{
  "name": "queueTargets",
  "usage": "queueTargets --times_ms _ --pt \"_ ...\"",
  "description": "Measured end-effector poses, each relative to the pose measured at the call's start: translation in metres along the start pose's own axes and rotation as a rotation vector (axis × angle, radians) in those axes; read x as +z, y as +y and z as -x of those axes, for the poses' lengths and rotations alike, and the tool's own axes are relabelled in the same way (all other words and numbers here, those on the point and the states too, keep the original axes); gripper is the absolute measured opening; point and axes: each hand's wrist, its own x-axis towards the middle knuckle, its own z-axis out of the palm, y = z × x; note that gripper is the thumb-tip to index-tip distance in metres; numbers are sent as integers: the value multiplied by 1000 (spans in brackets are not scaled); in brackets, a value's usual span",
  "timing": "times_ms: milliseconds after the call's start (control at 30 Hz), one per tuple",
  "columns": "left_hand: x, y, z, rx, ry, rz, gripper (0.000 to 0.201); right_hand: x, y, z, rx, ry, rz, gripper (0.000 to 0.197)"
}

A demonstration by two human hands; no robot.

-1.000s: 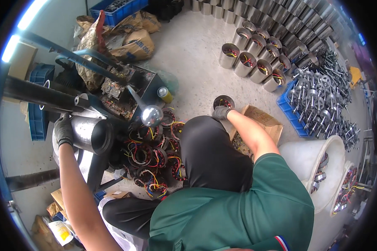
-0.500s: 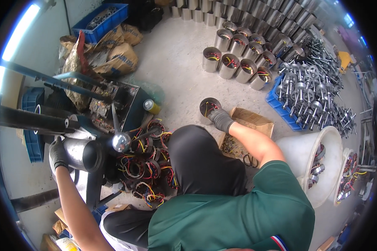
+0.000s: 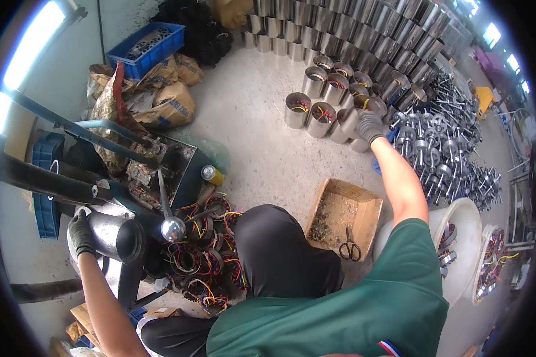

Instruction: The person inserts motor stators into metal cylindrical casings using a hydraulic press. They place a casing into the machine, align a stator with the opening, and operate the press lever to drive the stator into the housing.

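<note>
While resting the gloved left hand (image 3: 81,233) against a horizontal metal sleeve (image 3: 105,237) at the left of the frame, holds a blurred steel cylinder (image 3: 349,125) clamped in the right hand (image 3: 370,126), right of upper centre, beside wire-filled cylinders (image 3: 319,128). Cannot tell whether gripping or merely touching the sleeve.

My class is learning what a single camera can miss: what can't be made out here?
All in the head view:
Right hand: fingertips blurred against the metal cylinders.
White tub: contents partly hidden by its wall and the green sleeve.
Left arm: upper part cut off by the lower edge.
Paper sacks: contents hidden by their own sides.
</note>
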Motion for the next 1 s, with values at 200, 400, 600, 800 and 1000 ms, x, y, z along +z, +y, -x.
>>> queueTargets --times_ms 200,400,600,800,1000 --pt "-10 1 9 -34 44 -15 54 17 34 -29 185 -138 -151 39" --pt "3 13 8 -2 38 -16 52 26 53 -22 530 71 -649 34" --pt "8 17 18 46 95 -179 48 -6 -10 -24 153 347 -197 31" --pt "-15 0 30 172 39 -722 40 -144 -240 109 -1059 -26 -1024 31" --pt "8 1 24 169 236 364 42 -279 -384 272 -1250 -796 -1171 74"
